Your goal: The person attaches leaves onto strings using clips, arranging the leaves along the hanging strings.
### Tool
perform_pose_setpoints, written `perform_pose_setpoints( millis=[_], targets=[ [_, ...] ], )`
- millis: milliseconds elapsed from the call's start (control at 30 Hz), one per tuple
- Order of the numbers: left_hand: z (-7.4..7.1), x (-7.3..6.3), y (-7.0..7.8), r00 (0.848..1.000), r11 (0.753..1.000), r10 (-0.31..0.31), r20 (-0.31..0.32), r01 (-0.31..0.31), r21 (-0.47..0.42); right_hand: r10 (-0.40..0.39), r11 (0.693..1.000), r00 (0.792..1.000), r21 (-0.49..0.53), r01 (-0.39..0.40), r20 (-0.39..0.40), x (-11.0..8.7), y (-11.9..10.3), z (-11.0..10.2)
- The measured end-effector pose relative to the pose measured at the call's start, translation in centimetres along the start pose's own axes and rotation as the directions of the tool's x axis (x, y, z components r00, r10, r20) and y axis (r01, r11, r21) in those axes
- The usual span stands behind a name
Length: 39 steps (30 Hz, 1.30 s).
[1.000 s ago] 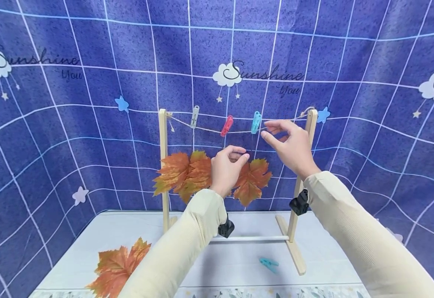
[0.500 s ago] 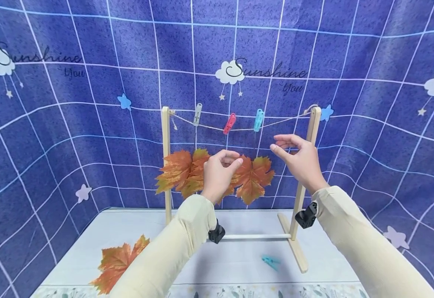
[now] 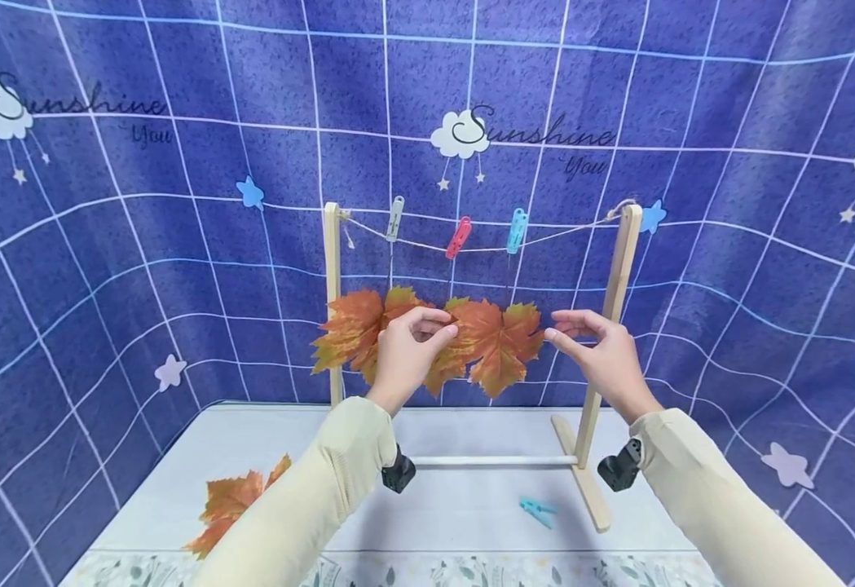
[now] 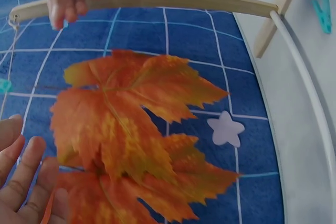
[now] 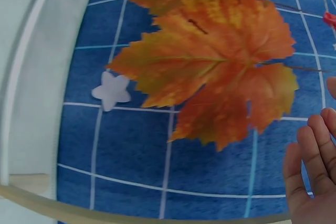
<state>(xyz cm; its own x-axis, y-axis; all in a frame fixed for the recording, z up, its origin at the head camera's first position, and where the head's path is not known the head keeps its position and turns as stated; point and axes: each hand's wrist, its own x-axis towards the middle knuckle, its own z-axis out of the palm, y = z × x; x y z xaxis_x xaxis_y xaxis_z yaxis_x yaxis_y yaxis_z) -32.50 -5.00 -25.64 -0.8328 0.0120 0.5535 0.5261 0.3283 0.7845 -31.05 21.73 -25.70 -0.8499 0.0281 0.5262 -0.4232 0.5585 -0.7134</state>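
Several orange artificial maple leaves (image 3: 499, 346) hang by thin stems below a string (image 3: 427, 245) tied between two wooden posts. A grey clothespin (image 3: 395, 218), a red clothespin (image 3: 459, 237) and a blue clothespin (image 3: 517, 231) sit on the string above them. My left hand (image 3: 407, 352) is in front of the middle leaves, fingers loosely bent, holding nothing; it hides part of them. Just right of the rightmost leaf, my right hand (image 3: 606, 357) is held with relaxed fingers and nothing between them. In the right wrist view the leaf (image 5: 226, 61) is apart from the fingers (image 5: 315, 150).
Another maple leaf (image 3: 231, 501) lies on the white table (image 3: 464, 522) at left, partly behind my left sleeve. A teal clothespin (image 3: 539, 510) lies near the rack's right foot (image 3: 590, 489). A white crossbar (image 3: 493, 461) joins the rack low down. Behind hangs a blue grid curtain (image 3: 178, 285).
My right hand has come down from beside the blue clothespin to the height of the leaves. My left hand has shifted left and slightly down. The clothespins stay on the string.
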Motion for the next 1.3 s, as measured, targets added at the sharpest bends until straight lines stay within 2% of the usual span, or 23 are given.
perform_pose_setpoints(
  millis=[367,700,967,1300],
  targets=[
    [-2.9,-1.5,-1.7,0.996,0.996,-0.09,0.006,0.09,0.009,0.075,0.997,0.997,0.004,-0.075,0.014,-2.5,3.1,0.8],
    [-4.8,-3.1,-4.3,0.992,0.991,-0.122,-0.008,0.123,0.061,0.114,0.993,0.993,0.008,-0.114,0.01,-4.4,5.3,1.6],
    [-6.6,-4.8,-6.8,0.991,0.981,-0.133,-0.022,0.134,0.138,0.136,0.991,0.991,0.011,-0.136,0.018,-5.9,7.0,2.0],
    [-8.9,-7.7,-9.6,0.971,0.958,-0.236,-0.025,0.237,0.163,0.178,0.984,0.984,0.013,-0.178,0.022,-7.4,8.6,3.1]
  ],
)
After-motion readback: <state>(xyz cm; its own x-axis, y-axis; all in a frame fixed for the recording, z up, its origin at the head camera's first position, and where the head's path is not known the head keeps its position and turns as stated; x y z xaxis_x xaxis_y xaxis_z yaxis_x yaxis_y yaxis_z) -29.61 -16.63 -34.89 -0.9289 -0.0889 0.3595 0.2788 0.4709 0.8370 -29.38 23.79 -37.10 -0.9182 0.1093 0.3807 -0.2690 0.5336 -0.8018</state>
